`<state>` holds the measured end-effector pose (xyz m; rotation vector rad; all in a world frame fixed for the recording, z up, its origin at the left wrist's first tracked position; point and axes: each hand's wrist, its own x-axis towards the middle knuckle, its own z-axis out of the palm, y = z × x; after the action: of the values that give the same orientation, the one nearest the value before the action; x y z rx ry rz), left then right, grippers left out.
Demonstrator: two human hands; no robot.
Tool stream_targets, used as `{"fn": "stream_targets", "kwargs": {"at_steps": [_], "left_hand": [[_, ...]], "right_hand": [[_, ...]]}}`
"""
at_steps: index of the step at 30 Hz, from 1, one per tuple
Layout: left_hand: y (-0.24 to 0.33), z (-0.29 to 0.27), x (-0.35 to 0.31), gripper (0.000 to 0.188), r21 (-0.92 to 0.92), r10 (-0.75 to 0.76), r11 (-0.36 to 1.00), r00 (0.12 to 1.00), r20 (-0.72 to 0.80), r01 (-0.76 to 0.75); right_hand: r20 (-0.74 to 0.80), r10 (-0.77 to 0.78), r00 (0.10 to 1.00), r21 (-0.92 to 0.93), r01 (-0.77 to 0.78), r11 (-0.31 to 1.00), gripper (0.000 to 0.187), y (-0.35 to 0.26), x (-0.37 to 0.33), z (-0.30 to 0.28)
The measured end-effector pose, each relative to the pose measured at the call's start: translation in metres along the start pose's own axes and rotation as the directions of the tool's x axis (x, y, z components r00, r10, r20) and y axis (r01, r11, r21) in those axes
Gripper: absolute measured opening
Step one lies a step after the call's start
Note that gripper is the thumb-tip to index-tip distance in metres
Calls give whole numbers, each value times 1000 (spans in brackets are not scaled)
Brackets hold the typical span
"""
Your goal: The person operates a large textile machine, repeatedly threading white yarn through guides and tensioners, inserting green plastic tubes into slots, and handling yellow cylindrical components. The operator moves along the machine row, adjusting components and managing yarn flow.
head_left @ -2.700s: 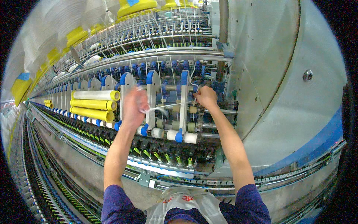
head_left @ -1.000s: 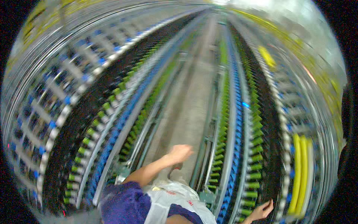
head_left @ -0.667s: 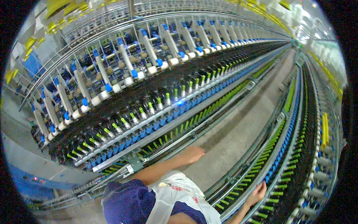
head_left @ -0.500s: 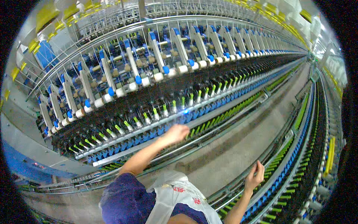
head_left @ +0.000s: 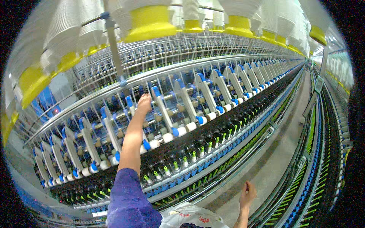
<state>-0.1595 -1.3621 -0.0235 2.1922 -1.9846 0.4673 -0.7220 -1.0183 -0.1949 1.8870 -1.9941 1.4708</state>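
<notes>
My left hand (head_left: pixel 144 102) reaches up to the back of a spinning frame's drafting arms, between a pale grey arm with a blue tip (head_left: pixel 161 108) and its neighbour on the left. Its fingers are drawn together; whatever they hold, if anything, is too small to make out. Thin white roving strands come down around it. Lower right, over the aisle, my right hand (head_left: pixel 248 194) hangs raised with its fingers curled together, apart from the machines. I cannot see whether a thread is in it. White rollers (head_left: pixel 167 137) run below the drafting arms.
Large white roving bobbins on yellow bases (head_left: pixel 150 22) hang overhead. A metal post (head_left: pixel 113 45) stands beyond my left arm. Below the rollers sit green-topped spindles (head_left: pixel 175 165) and a blue row. The grey aisle floor (head_left: pixel 262 167) separates this machine from another one (head_left: pixel 315 167) on the right.
My left hand has risen from beside the lower spindle rail up to the drafting arms. The view has tilted upward, bringing the overhead bobbins in. My right hand's fingers are more curled.
</notes>
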Motion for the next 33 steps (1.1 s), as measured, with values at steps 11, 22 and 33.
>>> {"fn": "stream_targets", "kwargs": {"at_steps": [11, 22, 33], "left_hand": [[20, -18, -26, 29, 47, 4, 999, 996, -86, 0], [126, -9, -182, 28, -181, -75, 980, 994, 83, 89], [121, 27, -128, 20, -395, -432, 826, 902, 18, 403]], "right_hand": [[-3, -206, 978, 441, 187, 878, 9, -33, 91, 95], [280, -65, 958, 404, -57, 913, 12, 6, 96, 113], [185, -254, 949, 331, 183, 926, 12, -1, 86, 113]]}}
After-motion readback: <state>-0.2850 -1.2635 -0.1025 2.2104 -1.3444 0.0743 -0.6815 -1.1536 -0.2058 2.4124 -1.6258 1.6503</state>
